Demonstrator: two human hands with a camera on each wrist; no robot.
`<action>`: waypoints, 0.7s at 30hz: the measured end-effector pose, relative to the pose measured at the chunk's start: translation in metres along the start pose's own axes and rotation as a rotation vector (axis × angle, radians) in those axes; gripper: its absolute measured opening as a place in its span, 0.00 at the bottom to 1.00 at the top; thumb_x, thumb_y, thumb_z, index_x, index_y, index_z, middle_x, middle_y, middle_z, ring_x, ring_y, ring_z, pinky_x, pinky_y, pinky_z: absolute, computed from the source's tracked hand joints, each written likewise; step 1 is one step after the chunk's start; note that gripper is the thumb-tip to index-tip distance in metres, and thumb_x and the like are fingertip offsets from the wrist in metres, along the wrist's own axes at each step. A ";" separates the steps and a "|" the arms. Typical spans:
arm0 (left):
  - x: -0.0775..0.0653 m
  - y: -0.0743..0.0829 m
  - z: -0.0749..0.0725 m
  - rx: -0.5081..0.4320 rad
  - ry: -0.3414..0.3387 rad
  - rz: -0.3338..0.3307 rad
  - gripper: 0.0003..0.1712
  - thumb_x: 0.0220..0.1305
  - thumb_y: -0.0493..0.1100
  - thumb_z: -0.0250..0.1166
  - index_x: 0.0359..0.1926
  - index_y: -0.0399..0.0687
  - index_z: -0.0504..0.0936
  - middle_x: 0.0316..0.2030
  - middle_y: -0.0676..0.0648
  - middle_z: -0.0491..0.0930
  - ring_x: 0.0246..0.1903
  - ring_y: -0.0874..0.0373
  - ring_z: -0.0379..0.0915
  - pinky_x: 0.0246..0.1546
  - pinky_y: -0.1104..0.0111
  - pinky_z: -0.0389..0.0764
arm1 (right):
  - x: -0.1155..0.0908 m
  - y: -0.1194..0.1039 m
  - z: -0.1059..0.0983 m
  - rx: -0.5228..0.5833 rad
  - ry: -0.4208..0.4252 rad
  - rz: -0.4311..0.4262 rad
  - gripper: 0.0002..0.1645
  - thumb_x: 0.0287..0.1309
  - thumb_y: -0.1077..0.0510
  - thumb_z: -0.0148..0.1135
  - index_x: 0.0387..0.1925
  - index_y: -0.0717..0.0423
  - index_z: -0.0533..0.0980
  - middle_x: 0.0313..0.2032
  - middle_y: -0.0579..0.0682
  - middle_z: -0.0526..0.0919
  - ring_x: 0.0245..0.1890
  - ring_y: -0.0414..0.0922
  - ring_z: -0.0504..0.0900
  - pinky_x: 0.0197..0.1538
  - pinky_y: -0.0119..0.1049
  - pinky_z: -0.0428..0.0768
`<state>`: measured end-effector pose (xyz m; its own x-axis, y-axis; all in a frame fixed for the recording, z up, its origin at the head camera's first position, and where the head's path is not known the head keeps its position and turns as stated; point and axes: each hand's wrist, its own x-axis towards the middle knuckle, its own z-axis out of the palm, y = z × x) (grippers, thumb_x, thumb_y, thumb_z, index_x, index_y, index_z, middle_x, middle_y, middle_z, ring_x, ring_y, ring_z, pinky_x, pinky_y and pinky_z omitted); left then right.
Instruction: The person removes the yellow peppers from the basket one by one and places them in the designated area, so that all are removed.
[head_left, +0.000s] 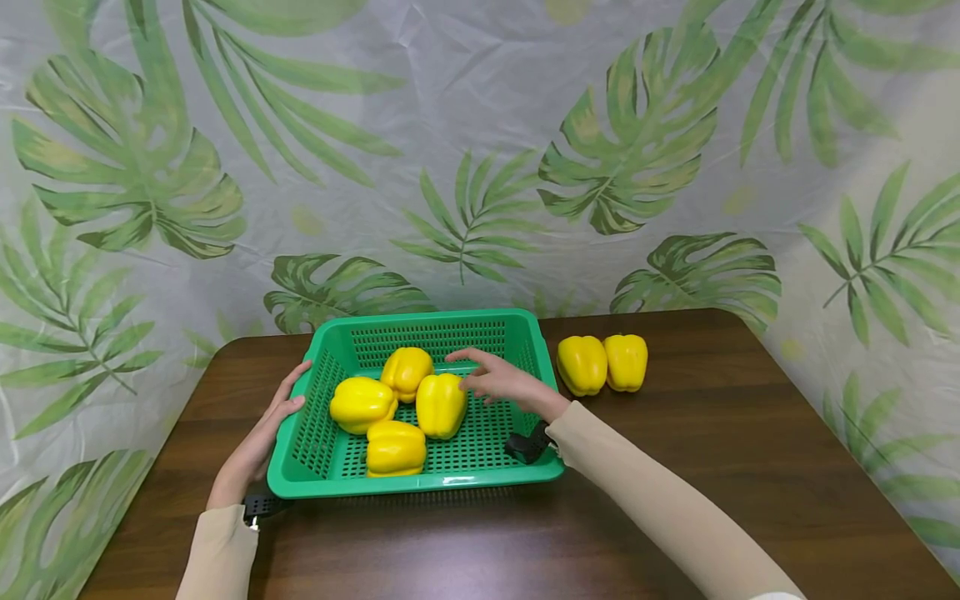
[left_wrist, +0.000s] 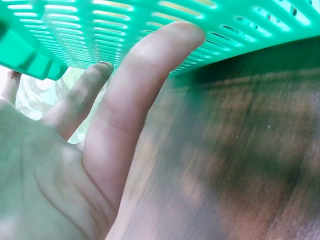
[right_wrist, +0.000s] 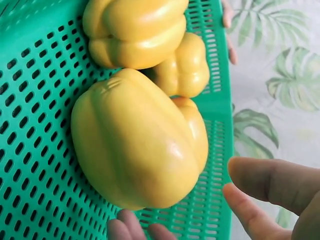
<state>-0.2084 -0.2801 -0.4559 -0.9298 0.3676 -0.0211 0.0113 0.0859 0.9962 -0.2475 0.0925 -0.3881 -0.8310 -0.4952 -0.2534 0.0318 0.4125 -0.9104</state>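
A green slotted plastic basket (head_left: 487, 478) holds several yellow bell peppers lying close together. My left hand (head_left: 255, 446) is at the basket's left side. Its extended thumb (left_wrist: 145, 65) and fingers rest against the outer wall, uncurled. Inside the basket, my right hand (head_left: 508, 383) hovers beside the rightmost bell pepper (head_left: 441, 407), fingers spread and nothing gripped. That bell pepper (right_wrist: 137, 142) looks large in the right wrist view, with the fingertips (right_wrist: 127, 225) around its edge; whether they touch it, I cannot tell.
Two more yellow bell peppers, a left one (head_left: 582, 365) and a right one (head_left: 626, 362), stand side by side just right of the basket on the dark wooden table (head_left: 720, 450). A leaf-patterned cloth (head_left: 495, 100) hangs behind the table's back edge.
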 end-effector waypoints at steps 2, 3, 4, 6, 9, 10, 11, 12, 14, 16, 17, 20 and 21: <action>0.000 0.000 0.000 -0.005 0.000 -0.004 0.31 0.77 0.51 0.36 0.75 0.70 0.36 0.71 0.38 0.30 0.54 0.44 0.65 0.44 0.55 0.77 | 0.002 0.000 0.001 -0.013 -0.018 0.014 0.28 0.66 0.62 0.53 0.66 0.48 0.66 0.51 0.57 0.73 0.29 0.50 0.68 0.33 0.38 0.71; 0.000 0.000 0.000 -0.004 0.001 -0.005 0.31 0.77 0.51 0.36 0.75 0.70 0.36 0.71 0.38 0.30 0.54 0.43 0.65 0.44 0.54 0.77 | 0.003 0.000 0.002 -0.023 -0.026 0.023 0.28 0.66 0.61 0.53 0.67 0.47 0.66 0.51 0.57 0.73 0.28 0.49 0.66 0.33 0.38 0.70; 0.000 0.000 0.001 -0.003 0.002 -0.006 0.31 0.77 0.51 0.36 0.75 0.70 0.36 0.71 0.38 0.30 0.55 0.42 0.64 0.45 0.54 0.76 | 0.003 0.000 0.002 -0.032 -0.036 0.029 0.28 0.66 0.61 0.53 0.66 0.47 0.66 0.50 0.57 0.73 0.27 0.49 0.65 0.33 0.38 0.70; -0.001 0.000 0.001 0.003 0.003 -0.005 0.31 0.77 0.51 0.36 0.75 0.69 0.36 0.71 0.37 0.30 0.55 0.40 0.63 0.45 0.53 0.76 | 0.005 -0.001 0.004 -0.047 -0.057 0.040 0.28 0.67 0.60 0.53 0.67 0.46 0.66 0.48 0.57 0.73 0.25 0.48 0.62 0.34 0.39 0.69; -0.001 0.000 0.001 0.013 0.008 -0.004 0.31 0.77 0.52 0.36 0.75 0.69 0.36 0.71 0.37 0.30 0.55 0.40 0.63 0.45 0.53 0.76 | 0.006 -0.001 0.007 -0.067 -0.082 0.053 0.28 0.67 0.60 0.54 0.67 0.46 0.66 0.46 0.55 0.72 0.23 0.47 0.58 0.33 0.40 0.67; 0.000 0.000 0.001 0.012 0.011 -0.005 0.31 0.77 0.52 0.36 0.75 0.70 0.36 0.71 0.37 0.30 0.55 0.42 0.64 0.45 0.54 0.76 | 0.007 -0.001 0.007 -0.072 -0.088 0.055 0.28 0.66 0.60 0.54 0.67 0.46 0.66 0.46 0.55 0.72 0.22 0.47 0.57 0.32 0.40 0.66; 0.000 0.001 0.001 0.012 0.013 -0.004 0.31 0.77 0.51 0.36 0.75 0.70 0.37 0.71 0.37 0.30 0.54 0.46 0.66 0.44 0.55 0.77 | 0.007 0.000 0.008 -0.074 -0.093 0.058 0.28 0.66 0.60 0.54 0.67 0.46 0.66 0.45 0.55 0.72 0.21 0.47 0.56 0.31 0.39 0.65; 0.002 0.001 0.002 0.004 0.020 0.010 0.31 0.77 0.50 0.37 0.75 0.68 0.37 0.71 0.36 0.31 0.54 0.50 0.66 0.45 0.58 0.76 | 0.008 0.000 0.009 -0.076 -0.095 0.059 0.28 0.66 0.60 0.55 0.67 0.46 0.66 0.45 0.53 0.71 0.20 0.46 0.55 0.30 0.39 0.64; 0.005 0.001 0.002 -0.012 0.032 0.031 0.31 0.76 0.48 0.37 0.75 0.65 0.39 0.71 0.35 0.33 0.54 0.59 0.65 0.46 0.63 0.75 | 0.009 0.001 0.011 -0.084 -0.097 0.059 0.29 0.65 0.60 0.55 0.67 0.45 0.66 0.42 0.52 0.71 0.19 0.45 0.55 0.28 0.38 0.63; 0.006 0.001 0.002 -0.018 0.038 0.041 0.31 0.76 0.47 0.37 0.75 0.64 0.39 0.71 0.34 0.33 0.53 0.63 0.65 0.47 0.66 0.74 | 0.010 0.002 0.012 -0.086 -0.103 0.066 0.29 0.65 0.60 0.56 0.67 0.43 0.65 0.34 0.52 0.69 0.18 0.44 0.53 0.28 0.39 0.61; 0.006 0.001 0.002 -0.013 0.040 0.042 0.31 0.76 0.47 0.37 0.75 0.63 0.39 0.71 0.34 0.33 0.54 0.62 0.64 0.47 0.66 0.74 | 0.010 0.003 0.013 -0.084 -0.105 0.069 0.30 0.65 0.60 0.56 0.67 0.43 0.65 0.34 0.52 0.69 0.18 0.44 0.54 0.29 0.40 0.63; 0.003 0.002 0.001 0.021 0.032 0.017 0.31 0.76 0.50 0.36 0.75 0.67 0.37 0.71 0.35 0.31 0.53 0.54 0.65 0.44 0.62 0.76 | 0.012 0.004 0.014 -0.085 -0.107 0.069 0.31 0.64 0.60 0.57 0.67 0.43 0.64 0.39 0.53 0.71 0.23 0.44 0.62 0.32 0.43 0.68; 0.002 0.002 0.001 0.020 0.034 0.012 0.31 0.76 0.50 0.37 0.75 0.67 0.37 0.71 0.35 0.31 0.54 0.52 0.64 0.45 0.62 0.76 | 0.012 0.003 0.014 -0.081 -0.107 0.070 0.31 0.64 0.60 0.58 0.67 0.43 0.64 0.43 0.54 0.71 0.24 0.46 0.62 0.34 0.45 0.68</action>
<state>-0.2101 -0.2778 -0.4541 -0.9414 0.3373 -0.0058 0.0298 0.1003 0.9945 -0.2493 0.0768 -0.3988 -0.7639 -0.5400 -0.3533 0.0392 0.5077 -0.8607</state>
